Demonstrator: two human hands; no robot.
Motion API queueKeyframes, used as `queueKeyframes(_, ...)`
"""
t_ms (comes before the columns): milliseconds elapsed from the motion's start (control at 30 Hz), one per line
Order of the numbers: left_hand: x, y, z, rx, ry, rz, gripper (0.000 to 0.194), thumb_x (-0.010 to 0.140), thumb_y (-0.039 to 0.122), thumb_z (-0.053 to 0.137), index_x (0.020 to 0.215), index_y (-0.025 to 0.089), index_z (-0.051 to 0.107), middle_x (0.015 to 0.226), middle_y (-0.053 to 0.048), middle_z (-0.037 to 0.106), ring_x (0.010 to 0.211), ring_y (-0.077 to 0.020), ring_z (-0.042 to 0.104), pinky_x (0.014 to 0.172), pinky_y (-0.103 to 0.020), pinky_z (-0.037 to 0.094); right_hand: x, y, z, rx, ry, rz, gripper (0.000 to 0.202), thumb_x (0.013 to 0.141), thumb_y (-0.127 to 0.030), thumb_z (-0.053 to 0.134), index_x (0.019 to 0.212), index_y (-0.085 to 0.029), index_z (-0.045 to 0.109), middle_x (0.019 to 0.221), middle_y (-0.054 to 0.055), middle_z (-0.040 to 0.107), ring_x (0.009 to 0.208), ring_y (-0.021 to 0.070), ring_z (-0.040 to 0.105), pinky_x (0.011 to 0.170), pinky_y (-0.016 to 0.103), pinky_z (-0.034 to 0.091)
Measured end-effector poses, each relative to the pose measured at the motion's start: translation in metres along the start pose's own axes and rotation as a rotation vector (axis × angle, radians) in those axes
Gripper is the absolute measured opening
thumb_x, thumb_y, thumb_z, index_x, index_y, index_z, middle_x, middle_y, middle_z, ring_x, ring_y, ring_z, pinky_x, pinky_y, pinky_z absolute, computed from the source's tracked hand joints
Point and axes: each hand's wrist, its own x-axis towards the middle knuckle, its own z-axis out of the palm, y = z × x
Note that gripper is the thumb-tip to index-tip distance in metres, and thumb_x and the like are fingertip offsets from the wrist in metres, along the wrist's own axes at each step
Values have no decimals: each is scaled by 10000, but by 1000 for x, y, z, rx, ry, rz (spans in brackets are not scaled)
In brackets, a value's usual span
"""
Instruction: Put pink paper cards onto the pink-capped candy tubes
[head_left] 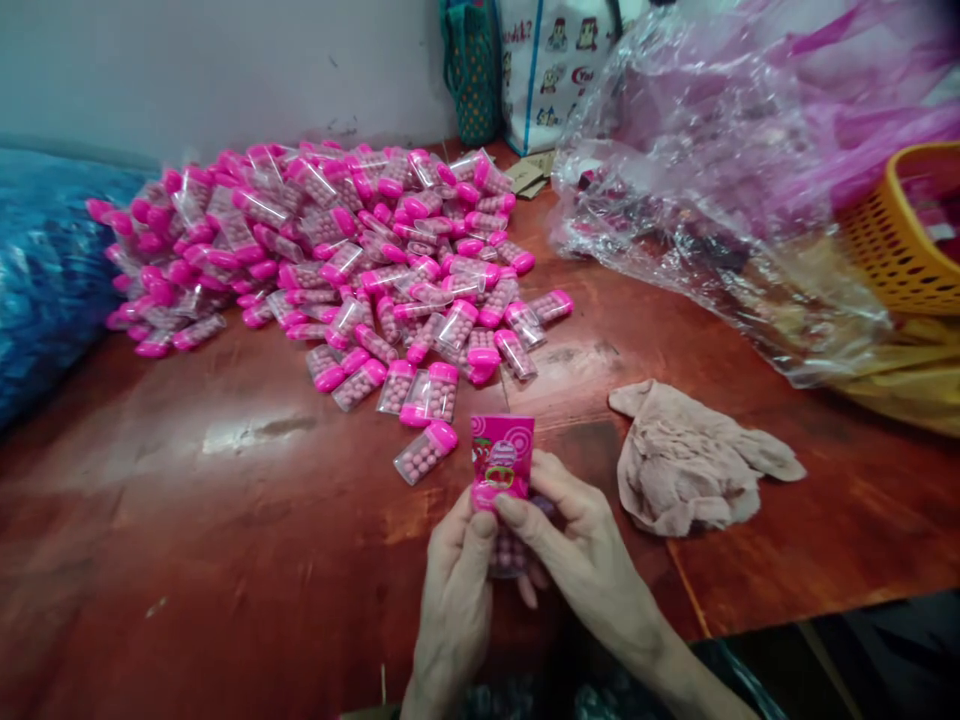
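We've got both hands on one piece, thumbs nearly meeting. Left hand [459, 565]: narrow grip, thumb in front, closed on the clear container [508, 555] of pink balls. Right hand [581, 535]: also narrow, thumb tip pressing the lower edge of the pink printed wrapper [502, 452], which stands upright just above both thumbs. We can't tell whether the wrapper goes around the container's top or sits in front of it; fingers hide that.

Just beyond the left hand we see a loose pink-capped container [426, 453], lying tilted; past it, the big pile of containers [330, 235]. Right of the right hand, near: crumpled beige cloth [679, 460]. Farther out beyond that hand: clear plastic bag [697, 215], yellow basket [904, 240]. Blue bag [49, 280] well left of the left hand.
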Motion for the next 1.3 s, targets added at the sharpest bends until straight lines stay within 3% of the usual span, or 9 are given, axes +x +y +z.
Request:
queueKeyframes(67,-2,0,4,-8,-61,-45,242,788,338,584,930,144,614,596,-14,600,471,-108,534,443,-205,433,0,3,0,230,-60,152,242,874,-370,484,963,-201,633,712,-11,554,390,59,451,339,189,418)
queueKeyframes(167,-4,1,8,13,-107,-104,193,790,266,589,940,144,595,614,-10,581,489,-96,514,435,-184,399,-2,7,2,362,-35,214,242,855,-368,521,988,-200,633,588,-41,507,344,60,446,313,183,402)
queueKeyframes(400,-8,0,6,95,-21,-35,139,803,274,568,823,136,576,550,30,472,461,-59,396,401,-158,286,-10,12,16,341,47,211,193,821,-342,581,871,-177,668,561,-41,516,354,51,460,327,161,401)
queueKeyframes(600,-7,3,4,217,-66,-79,199,805,318,563,898,143,583,547,38,474,420,-47,371,388,-165,240,-3,12,9,608,1,249,282,762,-371,645,924,-140,635,638,10,634,363,76,511,329,181,441)
queueKeyframes(733,-10,1,9,232,-111,-116,233,787,365,569,754,134,571,520,25,488,389,-39,340,362,-160,222,-2,8,8,618,121,287,307,814,-397,575,900,-119,671,731,60,680,338,48,485,298,149,412)
queueKeyframes(933,-24,0,22,216,34,-62,281,750,424,589,708,147,576,441,47,408,367,-44,294,336,-166,195,-16,0,18,681,117,351,328,834,-412,543,961,-140,675,422,-30,545,275,71,470,262,146,401)
queueKeyframes(1100,-29,0,27,261,66,-56,316,737,441,597,623,156,523,436,47,384,387,-52,313,360,-172,218,-24,-3,20,657,199,300,335,819,-430,557,954,-150,683,456,-27,542,281,30,403,254,105,340)
queueKeyframes(1300,-24,-4,19,348,-30,11,282,802,426,519,725,156,547,478,46,393,395,-58,324,353,-167,242,-23,9,26,592,221,273,316,818,-413,564,899,-138,696,470,-21,547,304,27,415,270,97,338)
